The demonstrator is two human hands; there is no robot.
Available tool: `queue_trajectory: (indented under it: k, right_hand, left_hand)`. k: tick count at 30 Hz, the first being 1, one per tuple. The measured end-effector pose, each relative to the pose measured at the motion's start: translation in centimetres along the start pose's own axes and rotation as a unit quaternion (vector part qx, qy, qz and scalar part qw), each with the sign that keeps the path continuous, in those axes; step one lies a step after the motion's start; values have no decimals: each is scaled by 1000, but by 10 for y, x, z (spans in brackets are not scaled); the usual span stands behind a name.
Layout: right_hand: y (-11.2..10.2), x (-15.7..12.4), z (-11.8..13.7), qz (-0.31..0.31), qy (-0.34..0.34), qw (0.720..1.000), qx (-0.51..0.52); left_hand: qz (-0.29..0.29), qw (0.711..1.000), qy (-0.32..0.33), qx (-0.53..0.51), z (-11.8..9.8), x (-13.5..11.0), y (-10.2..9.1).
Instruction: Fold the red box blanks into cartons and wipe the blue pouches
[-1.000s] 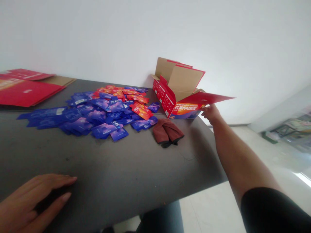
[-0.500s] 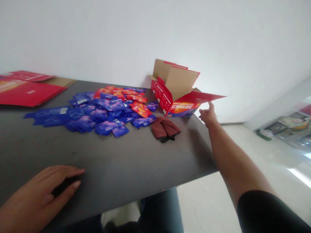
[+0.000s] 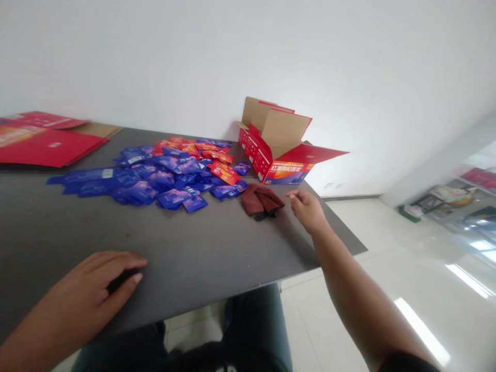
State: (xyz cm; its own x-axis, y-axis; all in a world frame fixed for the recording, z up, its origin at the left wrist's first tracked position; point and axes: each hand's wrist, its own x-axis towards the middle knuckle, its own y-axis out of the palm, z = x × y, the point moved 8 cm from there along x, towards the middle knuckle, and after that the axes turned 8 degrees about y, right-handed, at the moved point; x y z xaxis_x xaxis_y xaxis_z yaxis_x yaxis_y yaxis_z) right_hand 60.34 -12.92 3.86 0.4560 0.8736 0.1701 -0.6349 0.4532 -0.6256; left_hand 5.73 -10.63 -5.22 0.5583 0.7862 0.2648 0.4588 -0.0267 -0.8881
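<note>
Right hand [image 3: 308, 211] has dropped back from the raised red flap [image 3: 312, 153] of the open carton [image 3: 271, 157] and now hovers low over the dark counter [image 3: 217, 253], its fingertips [image 3: 289, 194] pointing left, just beside the folded brown cloth [image 3: 261, 201] but apart from it. The arm reaches forward from a black sleeve [image 3: 406, 361] at the bottom edge of the frame, wrist slightly bent, with the grip open and empty. Left hand [image 3: 73, 294] lies palm down on the counter at lower left, fingers gently curved, holding nothing that shows. Blue pouches [image 3: 170, 178] and red-orange pouches [image 3: 220, 171] sprawl in a heap at mid-frame, left of the cloth. The carton stands at the counter's far edge, with flat red cartons [image 3: 46, 142] at upper left.
</note>
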Motion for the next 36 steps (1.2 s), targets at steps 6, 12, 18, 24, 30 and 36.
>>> queue_trajectory:
  k: [6, 12, 18, 24, 30, 36]
  right_hand:
    - [86, -72, 88, 170, -163, 971, -50]
    - [158, -105, 142, 289, -242, 922, -96]
    - [201, -112, 182, 328, -287, 888, -148]
    - [225, -91, 196, 333, -305, 872, -188]
    - [238, -68, 177, 305, -281, 894, -172]
    - [235, -60, 155, 297, -265, 909, -125]
  left_hand:
    - [14, 1000, 11, -5, -18, 5, -8]
    - [-14, 999, 38, 3, -29, 5, -14]
    - [-22, 998, 61, 16, -40, 8, -19]
    - [-27, 997, 76, 15, -40, 6, -19]
    - [-25, 997, 72, 13, -36, 0, -16]
    - [-22, 998, 59, -17, -31, 2, -18]
